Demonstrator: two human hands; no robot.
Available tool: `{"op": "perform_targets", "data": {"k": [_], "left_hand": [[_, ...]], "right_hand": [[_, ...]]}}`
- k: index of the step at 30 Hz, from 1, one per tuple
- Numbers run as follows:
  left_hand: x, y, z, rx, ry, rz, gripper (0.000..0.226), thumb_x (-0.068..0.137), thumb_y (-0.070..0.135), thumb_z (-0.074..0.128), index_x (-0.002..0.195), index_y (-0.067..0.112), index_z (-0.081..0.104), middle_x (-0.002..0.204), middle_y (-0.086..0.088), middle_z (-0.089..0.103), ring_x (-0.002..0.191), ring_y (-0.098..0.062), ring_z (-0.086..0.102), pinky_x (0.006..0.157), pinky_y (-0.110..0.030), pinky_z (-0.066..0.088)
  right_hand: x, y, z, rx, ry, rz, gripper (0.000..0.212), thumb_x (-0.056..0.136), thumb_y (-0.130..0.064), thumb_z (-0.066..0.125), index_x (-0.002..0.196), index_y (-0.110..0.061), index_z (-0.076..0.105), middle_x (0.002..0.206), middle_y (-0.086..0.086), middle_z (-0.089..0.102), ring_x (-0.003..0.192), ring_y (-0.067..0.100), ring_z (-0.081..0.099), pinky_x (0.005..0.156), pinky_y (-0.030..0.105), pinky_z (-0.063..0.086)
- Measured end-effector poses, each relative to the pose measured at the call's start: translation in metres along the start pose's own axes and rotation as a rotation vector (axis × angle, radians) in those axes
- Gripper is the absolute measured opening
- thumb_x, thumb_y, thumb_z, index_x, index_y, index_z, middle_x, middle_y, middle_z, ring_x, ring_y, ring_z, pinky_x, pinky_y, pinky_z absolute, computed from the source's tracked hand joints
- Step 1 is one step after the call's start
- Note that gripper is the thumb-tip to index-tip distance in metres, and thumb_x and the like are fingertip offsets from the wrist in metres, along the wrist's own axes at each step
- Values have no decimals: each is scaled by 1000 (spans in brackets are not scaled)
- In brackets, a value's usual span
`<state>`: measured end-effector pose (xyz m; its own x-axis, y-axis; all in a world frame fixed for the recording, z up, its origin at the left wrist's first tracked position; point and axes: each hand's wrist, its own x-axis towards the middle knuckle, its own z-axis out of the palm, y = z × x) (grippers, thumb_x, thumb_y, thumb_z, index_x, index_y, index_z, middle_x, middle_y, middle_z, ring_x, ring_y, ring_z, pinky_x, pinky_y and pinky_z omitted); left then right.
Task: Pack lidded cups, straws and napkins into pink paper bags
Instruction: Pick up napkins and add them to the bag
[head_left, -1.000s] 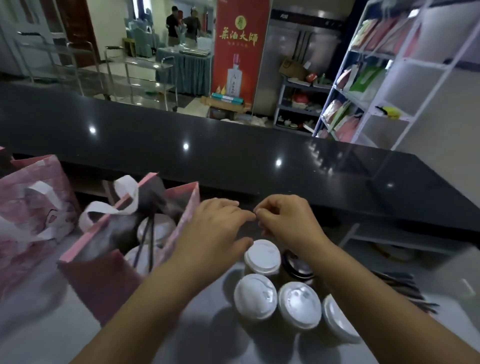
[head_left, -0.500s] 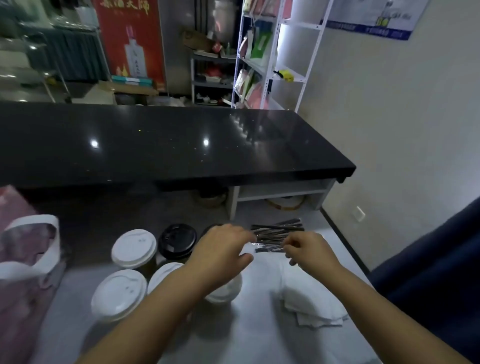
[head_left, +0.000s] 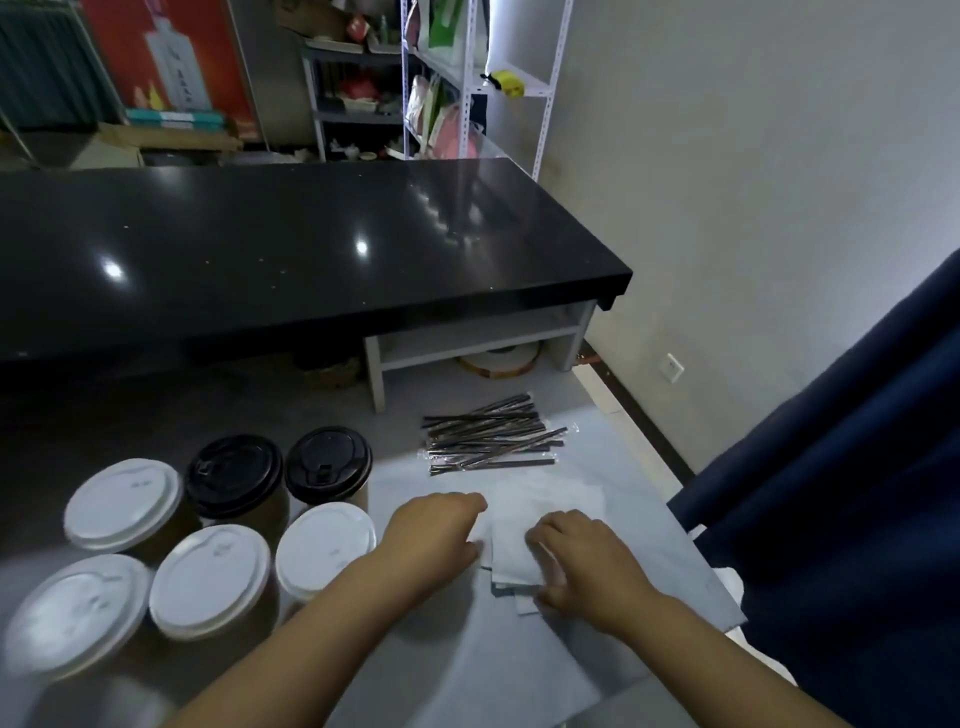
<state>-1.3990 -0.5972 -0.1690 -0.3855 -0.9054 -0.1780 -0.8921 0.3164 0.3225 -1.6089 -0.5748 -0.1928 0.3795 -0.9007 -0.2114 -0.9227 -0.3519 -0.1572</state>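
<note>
A stack of white napkins lies on the grey table between my hands. My left hand rests at the stack's left edge, fingers curled down onto it. My right hand presses on the stack's right side, fingers bent over the paper. Just beyond lies a pile of wrapped dark straws. To the left stand several paper cups with white lids and two cups with black lids. No pink bag is in view.
A long black counter runs across behind the table, with a white shelf unit under its right end. A dark blue curtain hangs at the right. White metal racks with packets stand at the back.
My view swung right and down, so the pink bags left the frame. Both hands dropped from near the straws onto the napkin stack.
</note>
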Motion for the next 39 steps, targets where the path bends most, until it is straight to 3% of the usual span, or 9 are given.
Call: {"op": "perform_targets", "data": {"k": [4, 7, 14, 17, 21, 24, 28, 32, 39], "left_hand": [[2, 3, 22, -21, -3, -75, 42, 91, 35, 43, 131, 26, 39, 115, 2, 63, 104, -24, 57, 75, -32, 43], [2, 9, 29, -83, -16, -108, 49, 83, 32, 55, 128, 22, 37, 107, 0, 63, 96, -27, 58, 67, -33, 41], [13, 22, 38, -194, 131, -17, 65, 76, 35, 65, 134, 28, 37, 127, 5, 40, 119, -15, 37, 88, -25, 37], [21, 24, 39, -219, 148, -10, 54, 76, 34, 65, 127, 29, 46, 125, 9, 43, 117, -12, 35, 87, -22, 36], [28, 26, 33, -224, 238, 49, 21, 82, 30, 60, 101, 23, 67, 103, 5, 61, 105, -17, 44, 79, -22, 35], [28, 29, 23, -352, 350, 27, 11, 84, 29, 59, 87, 21, 68, 87, 3, 66, 91, -18, 50, 73, -26, 36], [20, 37, -1, -500, 484, -25, 9, 86, 30, 58, 78, 27, 60, 73, 11, 60, 74, -11, 50, 58, -25, 30], [1, 35, -35, -667, 602, -89, 12, 88, 40, 49, 80, 32, 53, 69, 13, 58, 69, -5, 52, 56, -26, 39], [-66, -15, -96, -538, 825, -155, 21, 94, 39, 47, 84, 26, 60, 75, 7, 62, 68, -8, 55, 57, -32, 47]], "right_hand": [[-4, 9, -6, 272, 56, 101, 33, 81, -43, 59, 111, -30, 52, 109, -9, 61, 97, 14, 54, 76, 25, 42], [-4, 14, -10, 441, 80, 155, 16, 83, -34, 60, 96, -26, 56, 91, -11, 63, 86, 13, 56, 74, 28, 45], [3, 20, -12, 515, 94, 216, 12, 85, -34, 59, 86, -24, 66, 76, -6, 65, 73, 12, 57, 67, 29, 45], [3, 21, -14, 548, 89, 213, 12, 85, -34, 60, 82, -24, 67, 72, -5, 64, 68, 11, 56, 65, 30, 46], [5, 21, -21, 546, 90, 195, 14, 85, -35, 60, 80, -23, 66, 71, -3, 63, 66, 11, 54, 62, 30, 45], [7, 22, -36, 535, 115, 141, 10, 79, -37, 63, 85, -29, 62, 78, -8, 64, 72, 9, 57, 66, 30, 48], [18, 13, -65, 403, 177, 22, 23, 79, -37, 65, 100, -37, 55, 90, -15, 60, 80, 6, 56, 71, 24, 49], [38, -10, -101, 465, 335, -115, 14, 83, -32, 63, 91, -38, 53, 82, -16, 59, 78, 3, 56, 63, 18, 46], [74, -106, -140, 565, 359, -449, 13, 85, -32, 63, 88, -34, 51, 83, -17, 57, 79, 3, 57, 59, 14, 49]]}}
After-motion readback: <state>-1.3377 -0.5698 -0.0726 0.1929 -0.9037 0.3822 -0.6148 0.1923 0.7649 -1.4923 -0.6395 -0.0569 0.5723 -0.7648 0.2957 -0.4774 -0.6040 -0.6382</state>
